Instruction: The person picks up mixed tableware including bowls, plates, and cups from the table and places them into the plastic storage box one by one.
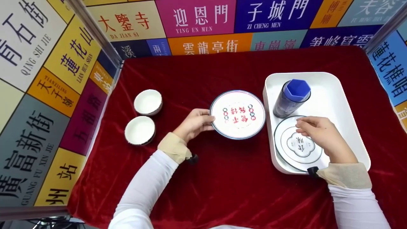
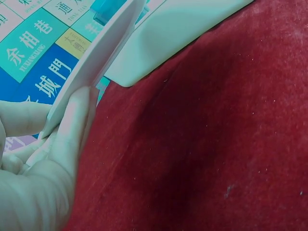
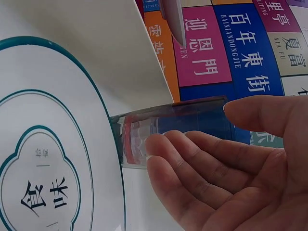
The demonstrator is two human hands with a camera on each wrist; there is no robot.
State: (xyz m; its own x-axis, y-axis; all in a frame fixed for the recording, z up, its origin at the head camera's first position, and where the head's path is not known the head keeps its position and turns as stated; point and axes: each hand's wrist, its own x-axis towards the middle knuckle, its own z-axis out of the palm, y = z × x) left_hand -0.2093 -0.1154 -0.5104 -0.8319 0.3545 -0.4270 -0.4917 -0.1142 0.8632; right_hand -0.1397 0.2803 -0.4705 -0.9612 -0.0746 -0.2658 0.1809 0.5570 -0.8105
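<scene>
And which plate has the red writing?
The held plate, the one in the person's left hand; the plate in the white tray has black writing.

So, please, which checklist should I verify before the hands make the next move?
1. Left hand grips the red-lettered plate: ok, at its rim.
2. Red-lettered plate set down: not ok, raised above the red cloth.
3. Right hand free: ok, holding nothing.
4. Dark container in the tray upright: ok.
5. Gap between dark container and flower-framed plate: cannot tell.
6. Far bowl, near bowl clear of both hands: ok.
</scene>
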